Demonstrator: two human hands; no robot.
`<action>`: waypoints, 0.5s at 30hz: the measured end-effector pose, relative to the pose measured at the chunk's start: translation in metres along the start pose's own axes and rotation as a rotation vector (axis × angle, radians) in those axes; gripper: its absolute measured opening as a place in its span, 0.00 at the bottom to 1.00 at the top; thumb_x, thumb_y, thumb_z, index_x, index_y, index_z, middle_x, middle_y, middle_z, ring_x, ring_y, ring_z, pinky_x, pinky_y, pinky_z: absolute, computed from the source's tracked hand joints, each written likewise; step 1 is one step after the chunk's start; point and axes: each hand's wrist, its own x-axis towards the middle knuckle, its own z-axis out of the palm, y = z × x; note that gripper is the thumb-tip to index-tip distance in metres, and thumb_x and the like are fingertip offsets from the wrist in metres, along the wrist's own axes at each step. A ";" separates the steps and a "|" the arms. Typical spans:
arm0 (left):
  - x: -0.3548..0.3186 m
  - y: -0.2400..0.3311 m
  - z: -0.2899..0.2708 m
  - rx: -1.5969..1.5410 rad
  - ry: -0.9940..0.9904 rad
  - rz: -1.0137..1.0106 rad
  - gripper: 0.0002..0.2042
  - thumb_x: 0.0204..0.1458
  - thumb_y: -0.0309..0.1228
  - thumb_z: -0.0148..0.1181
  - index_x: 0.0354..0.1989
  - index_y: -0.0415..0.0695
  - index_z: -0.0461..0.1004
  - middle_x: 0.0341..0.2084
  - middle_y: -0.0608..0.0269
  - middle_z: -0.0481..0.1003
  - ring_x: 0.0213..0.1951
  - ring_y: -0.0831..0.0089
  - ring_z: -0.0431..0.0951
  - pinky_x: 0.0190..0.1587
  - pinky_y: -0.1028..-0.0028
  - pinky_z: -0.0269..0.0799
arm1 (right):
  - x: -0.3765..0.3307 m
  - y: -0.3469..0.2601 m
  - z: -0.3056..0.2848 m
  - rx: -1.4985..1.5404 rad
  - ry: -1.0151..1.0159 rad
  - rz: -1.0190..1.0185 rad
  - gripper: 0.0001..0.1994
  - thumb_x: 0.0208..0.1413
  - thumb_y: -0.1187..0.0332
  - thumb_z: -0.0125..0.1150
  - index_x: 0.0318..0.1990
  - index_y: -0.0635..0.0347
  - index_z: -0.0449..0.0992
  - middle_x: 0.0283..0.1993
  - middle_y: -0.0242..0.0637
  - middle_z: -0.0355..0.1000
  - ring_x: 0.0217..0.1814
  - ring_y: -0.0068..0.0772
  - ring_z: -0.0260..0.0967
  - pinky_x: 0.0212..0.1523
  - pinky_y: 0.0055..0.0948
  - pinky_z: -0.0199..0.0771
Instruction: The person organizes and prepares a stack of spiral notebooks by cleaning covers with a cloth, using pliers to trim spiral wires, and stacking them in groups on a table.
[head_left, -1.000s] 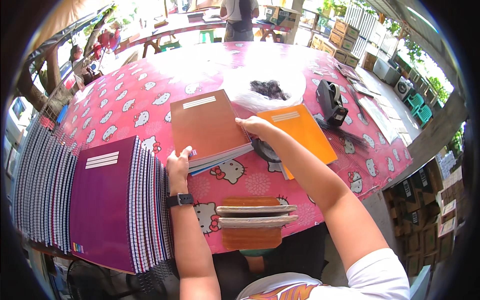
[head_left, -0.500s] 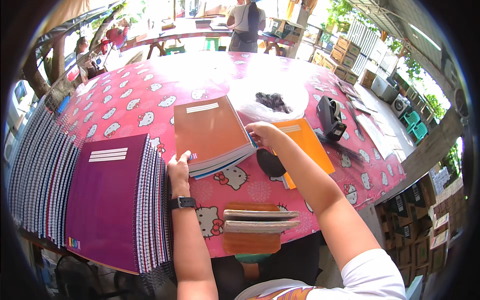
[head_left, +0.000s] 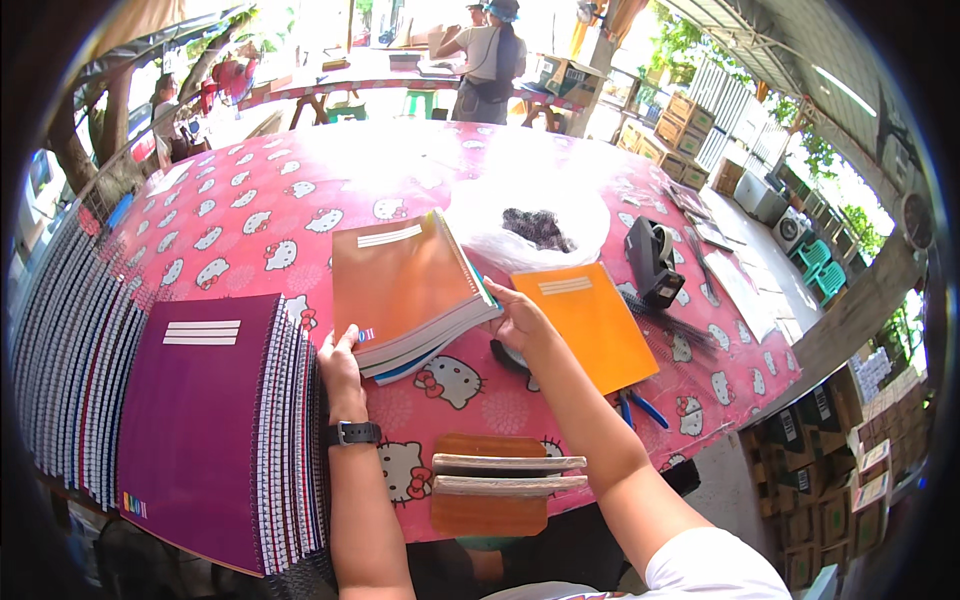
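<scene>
A stack of notebooks with an orange-brown cover [head_left: 395, 275] lies at a slant over the pink table, its page edges facing me. My left hand [head_left: 342, 370] is closed at the stack's lower left corner, thumb on the cover. My right hand [head_left: 515, 315] grips its right side near the lower corner; some of the fingers are hidden. Right of that hand lies a yellow-orange notebook [head_left: 585, 325], and blue-handled pliers [head_left: 642, 408] stick out below it. A dark round object [head_left: 510, 357] is partly hidden behind my right forearm.
Tall piles of spiral-bound notebooks with a purple cover [head_left: 200, 400] on top fill the left side. A wooden jig with two slats [head_left: 510, 485] sits at the near edge. Beyond are a white plastic bag [head_left: 480, 225], a black tape dispenser [head_left: 655, 262] and dark coils [head_left: 680, 325].
My right hand has come down the stack's right side toward its lower corner. The stack has shifted slightly left and its right side looks raised. The pliers have come into view.
</scene>
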 end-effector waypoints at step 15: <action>0.006 -0.005 -0.011 -0.058 -0.036 -0.094 0.10 0.54 0.29 0.51 0.41 0.36 0.70 0.35 0.58 0.73 0.37 0.70 0.75 0.41 0.72 0.70 | -0.005 0.020 -0.006 0.227 -0.156 -0.136 0.11 0.59 0.68 0.50 0.44 0.65 0.70 0.42 0.40 0.72 0.42 0.32 0.73 0.46 0.35 0.75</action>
